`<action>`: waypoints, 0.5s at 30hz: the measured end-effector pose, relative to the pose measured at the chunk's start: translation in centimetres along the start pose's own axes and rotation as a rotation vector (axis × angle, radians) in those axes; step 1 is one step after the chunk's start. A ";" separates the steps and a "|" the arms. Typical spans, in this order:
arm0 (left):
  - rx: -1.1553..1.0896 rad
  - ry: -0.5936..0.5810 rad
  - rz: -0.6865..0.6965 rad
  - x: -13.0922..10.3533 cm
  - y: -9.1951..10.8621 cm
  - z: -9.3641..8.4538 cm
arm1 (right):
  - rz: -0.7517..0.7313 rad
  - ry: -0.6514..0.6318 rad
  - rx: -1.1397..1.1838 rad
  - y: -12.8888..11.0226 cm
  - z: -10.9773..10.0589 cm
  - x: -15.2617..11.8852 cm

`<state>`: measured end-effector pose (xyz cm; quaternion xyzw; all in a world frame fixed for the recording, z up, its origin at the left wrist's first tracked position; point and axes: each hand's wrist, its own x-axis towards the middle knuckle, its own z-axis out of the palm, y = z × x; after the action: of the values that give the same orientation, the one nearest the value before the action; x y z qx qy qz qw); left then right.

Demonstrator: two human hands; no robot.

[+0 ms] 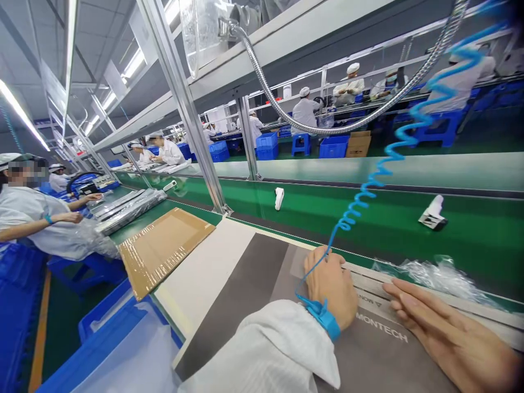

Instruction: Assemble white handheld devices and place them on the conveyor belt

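My left hand (pixel 331 286), with a blue wrist strap (pixel 323 319) on its wrist, is palm down over the far edge of a grey mat (pixel 254 273). Its fingers curl down out of sight; anything they hold is hidden. White "MONTECH" lettering shows on the mat beside it. To the right, my right hand (pixel 446 327) is above the mat with its fingers stretched out, and nothing shows in it. Crumpled clear plastic (pixel 442 273) lies just beyond that hand. A coiled blue cord (pixel 362 199) runs from upper right down to the strap.
A green conveyor belt (pixel 327 207) passes behind the bench, carrying white plastic parts (pixel 279 198). A cardboard sheet (pixel 167 248) lies left of the mat. Metal posts (pixel 188 109) and a flexible metal hose (pixel 286 120) hang overhead. A co-worker (pixel 36 218) sits at left, near blue bins.
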<state>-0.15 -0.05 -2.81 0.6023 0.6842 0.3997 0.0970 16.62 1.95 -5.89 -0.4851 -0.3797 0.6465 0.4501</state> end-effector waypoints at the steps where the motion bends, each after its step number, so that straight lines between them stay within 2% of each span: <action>1: -0.003 -0.003 0.009 0.0 0.1 -0.1 | 0.023 0.005 -0.021 -0.4 0.0 -0.3; 3: -0.008 -0.008 0.021 0.1 0.3 -0.4 | 0.059 -0.023 -0.114 -1.8 0.0 -1.2; 6: -0.011 -0.016 0.018 0.3 0.6 -0.8 | 0.064 -0.115 -0.308 -5.3 -0.1 -2.2; 8: -0.019 -0.019 0.025 0.4 0.6 -0.8 | 0.029 -0.192 -0.424 -7.9 -0.5 -1.2; 10: -0.029 -0.016 0.041 0.5 0.5 -0.8 | -0.029 -0.232 -0.550 -10.1 -1.4 1.2; 11: -0.032 -0.015 0.047 0.5 0.5 -0.7 | -0.076 -0.197 -0.636 -11.1 -1.9 2.9; 15: -0.024 -0.016 0.033 0.4 0.5 -0.7 | -0.311 0.142 -1.239 -12.8 -3.1 10.4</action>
<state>-0.30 -0.01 -1.93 0.6157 0.6683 0.4046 0.1032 21.01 15.95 2.24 -0.6361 -0.7180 0.2008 0.1987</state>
